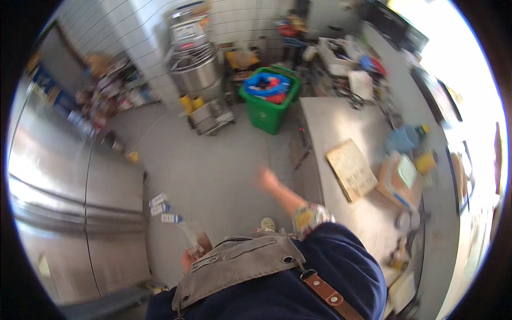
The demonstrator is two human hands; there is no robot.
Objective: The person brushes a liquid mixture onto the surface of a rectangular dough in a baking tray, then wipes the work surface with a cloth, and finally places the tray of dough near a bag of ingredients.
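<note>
Low in front of my body, my left hand is closed on a see-through plastic bag. Something brown shows at the bag's right side, too blurred to name. My apron's edge partly hides this hand. My right hand is stretched out over the floor, left of the steel worktable, and touches nothing I can see. Motion smears its fingers. A patterned sleeve cover sits on that forearm.
Steel fridge doors stand left, with white-and-blue packs on the floor beside them. Ahead are a dough mixer and a green bin. The worktable at right bears a flat brown cardboard piece and a box.
</note>
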